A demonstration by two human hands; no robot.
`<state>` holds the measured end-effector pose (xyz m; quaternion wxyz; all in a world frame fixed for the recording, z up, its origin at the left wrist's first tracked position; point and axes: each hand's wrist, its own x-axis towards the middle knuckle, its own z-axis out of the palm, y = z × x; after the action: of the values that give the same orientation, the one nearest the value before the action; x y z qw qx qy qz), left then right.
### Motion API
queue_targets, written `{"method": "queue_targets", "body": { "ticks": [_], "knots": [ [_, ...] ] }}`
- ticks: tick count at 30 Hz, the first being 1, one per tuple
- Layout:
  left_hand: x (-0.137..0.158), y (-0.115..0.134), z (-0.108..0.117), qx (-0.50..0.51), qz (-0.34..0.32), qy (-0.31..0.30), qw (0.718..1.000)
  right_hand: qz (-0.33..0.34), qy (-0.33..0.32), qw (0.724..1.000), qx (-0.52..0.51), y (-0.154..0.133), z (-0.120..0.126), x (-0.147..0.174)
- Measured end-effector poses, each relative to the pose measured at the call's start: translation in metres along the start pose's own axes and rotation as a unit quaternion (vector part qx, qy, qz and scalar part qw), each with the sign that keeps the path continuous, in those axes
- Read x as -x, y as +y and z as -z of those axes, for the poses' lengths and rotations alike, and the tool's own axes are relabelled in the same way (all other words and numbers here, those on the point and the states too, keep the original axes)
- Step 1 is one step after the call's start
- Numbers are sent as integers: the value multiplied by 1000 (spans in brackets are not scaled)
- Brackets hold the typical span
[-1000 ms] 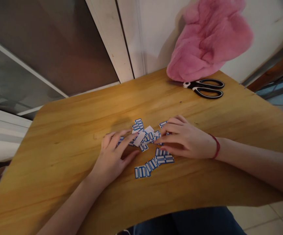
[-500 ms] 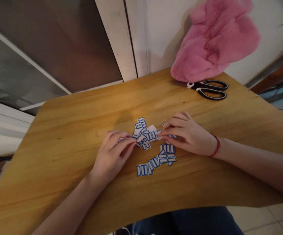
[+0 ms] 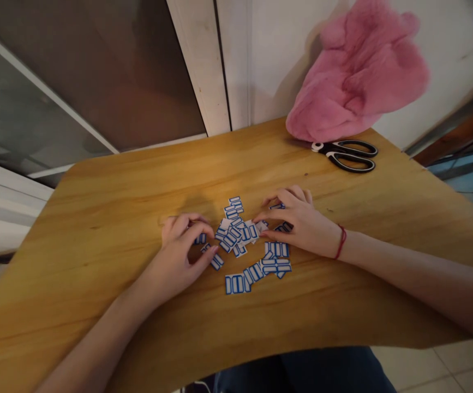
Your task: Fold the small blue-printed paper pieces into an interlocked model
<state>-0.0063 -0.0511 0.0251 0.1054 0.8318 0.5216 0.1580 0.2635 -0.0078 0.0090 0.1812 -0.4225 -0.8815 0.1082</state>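
Note:
Small white label pieces with blue-outlined boxes (image 3: 231, 238) lie in an overlapping pile in the middle of the wooden table (image 3: 158, 338). To the left of the pile is my left hand (image 3: 185, 245), its thumb and fingers apart with nothing between them. A few labels (image 3: 216, 262) lie beside its thumb, and another is partly hidden under the fingers. My right hand (image 3: 301, 218), with a red cord on the wrist, reaches over the pile's right edge. Its thumb and index tip are spread around a small paper piece. More labels show beneath that hand. A curved row of labels (image 3: 255, 271) lies nearer me.
Black-handled scissors (image 3: 353, 155) lie at the back right of the table, their blades partly hidden by a pink fluffy bundle (image 3: 354, 82) against the wall. Dark glass panels in a pale frame (image 3: 197, 65) stand behind the table.
My left hand has drawn back left from the pile and its thumb and fingers have parted. My right hand has shifted slightly left, its fingers spreading. The view has moved slightly.

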Motion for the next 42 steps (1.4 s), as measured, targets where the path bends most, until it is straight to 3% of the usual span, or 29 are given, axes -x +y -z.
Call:
{"method": "queue_targets", "body": {
  "ticks": [8, 14, 18, 24, 29, 35, 42],
  "knots": [
    [-1, 15, -15, -35, -58, -42, 997, 14, -21, 999, 27, -4, -2, -2],
    [-6, 11, -20, -9, -70, 17, 997, 8, -19, 1000, -9, -13, -1, -3],
    [-7, 12, -20, 12, -45, 48, 998, 8, -6, 999, -32, -16, -2, -1],
    [-6, 13, -22, 1, -43, 23, 999, 11, 20, 999, -28, -11, 2, 0],
    [-3, 11, -21, 8, -49, 42, 998, 6, 13, 1000, -23, -9, 2, 1],
    [-5, 12, -23, -21, -40, 7, 999, 15, -1, 1000, -1, -14, -3, 1],
    [0, 11, -16, -21, -77, 36, 996, -6, 2, 999, -38, -17, -2, 2]
  ]
}}
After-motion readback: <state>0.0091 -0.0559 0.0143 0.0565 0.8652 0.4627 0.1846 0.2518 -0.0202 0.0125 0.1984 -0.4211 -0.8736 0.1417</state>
